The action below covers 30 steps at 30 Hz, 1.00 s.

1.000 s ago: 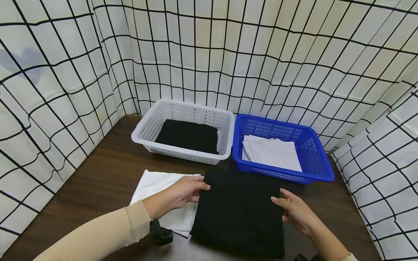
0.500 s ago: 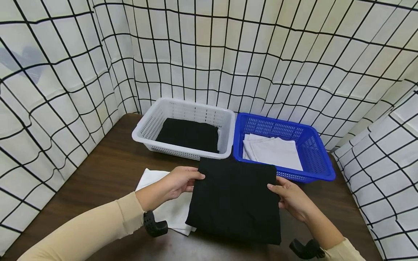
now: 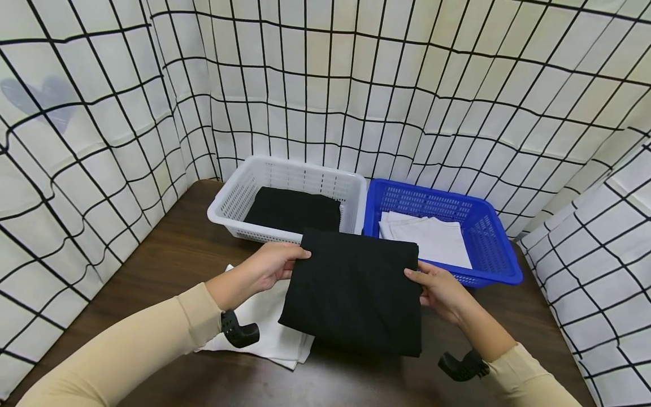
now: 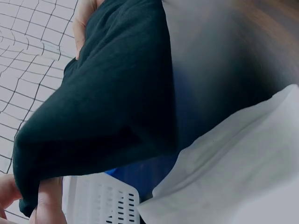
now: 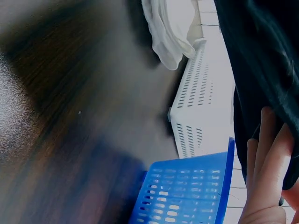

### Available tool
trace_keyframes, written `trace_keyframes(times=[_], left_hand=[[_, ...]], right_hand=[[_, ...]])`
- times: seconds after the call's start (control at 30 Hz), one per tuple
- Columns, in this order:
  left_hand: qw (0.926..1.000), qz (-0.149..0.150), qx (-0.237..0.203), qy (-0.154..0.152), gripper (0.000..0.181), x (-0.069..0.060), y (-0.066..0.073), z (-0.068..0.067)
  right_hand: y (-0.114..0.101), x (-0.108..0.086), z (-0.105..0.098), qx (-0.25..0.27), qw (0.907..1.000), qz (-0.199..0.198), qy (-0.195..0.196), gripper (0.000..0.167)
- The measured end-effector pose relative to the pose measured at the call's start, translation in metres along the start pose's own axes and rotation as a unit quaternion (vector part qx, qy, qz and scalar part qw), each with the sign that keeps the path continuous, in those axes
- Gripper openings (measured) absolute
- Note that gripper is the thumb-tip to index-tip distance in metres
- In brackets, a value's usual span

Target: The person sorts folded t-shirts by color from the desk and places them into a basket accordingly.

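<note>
A folded black cloth (image 3: 356, 294) hangs between both hands above the table, its far edge overlapping the near rim of the white basket. My left hand (image 3: 272, 264) pinches its far left corner between thumb and fingers. At the opposite side, my right hand (image 3: 439, 288) grips the right edge, thumb on top; the right wrist view shows its fingers (image 5: 268, 163) beneath the fabric. Partly covered by the left forearm and the black cloth, a white cloth (image 3: 269, 328) lies on the table.
A white basket (image 3: 290, 229) with folded black cloth (image 3: 295, 209) stands at the back. Beside it on the right is a blue basket (image 3: 495, 249) containing folded white cloth (image 3: 432, 240). Grid-patterned curtains (image 3: 315, 85) enclose the wooden table (image 3: 168, 249) behind and on both sides.
Both hands have carried the black cloth up and away from the body, slightly left, toward the white basket. More of the white cloth's near edge now shows.
</note>
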<state>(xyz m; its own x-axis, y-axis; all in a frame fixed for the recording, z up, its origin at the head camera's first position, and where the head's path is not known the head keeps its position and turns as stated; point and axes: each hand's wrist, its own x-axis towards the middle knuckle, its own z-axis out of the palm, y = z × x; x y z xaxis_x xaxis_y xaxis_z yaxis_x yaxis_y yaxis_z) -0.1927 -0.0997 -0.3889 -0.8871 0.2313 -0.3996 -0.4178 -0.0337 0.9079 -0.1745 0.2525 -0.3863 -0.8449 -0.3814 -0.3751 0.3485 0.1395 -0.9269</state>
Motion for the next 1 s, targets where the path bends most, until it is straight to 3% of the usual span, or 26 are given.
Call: trace_keyframes(times=[0.37, 1.0], left_hand=[[0.9999, -0.005, -0.006, 0.008, 0.037, 0.001, 0.006, -0.009], [0.9993, -0.014, 0.012, 0.031, 0.037, 0.014, 0.021, -0.029]], right_hand=[[-0.01, 0.01, 0.004, 0.006, 1.0, -0.005, -0.003, 0.064], [-0.03, 0.037, 0.01, 0.016, 0.9998, 0.01, -0.01, 0.06]])
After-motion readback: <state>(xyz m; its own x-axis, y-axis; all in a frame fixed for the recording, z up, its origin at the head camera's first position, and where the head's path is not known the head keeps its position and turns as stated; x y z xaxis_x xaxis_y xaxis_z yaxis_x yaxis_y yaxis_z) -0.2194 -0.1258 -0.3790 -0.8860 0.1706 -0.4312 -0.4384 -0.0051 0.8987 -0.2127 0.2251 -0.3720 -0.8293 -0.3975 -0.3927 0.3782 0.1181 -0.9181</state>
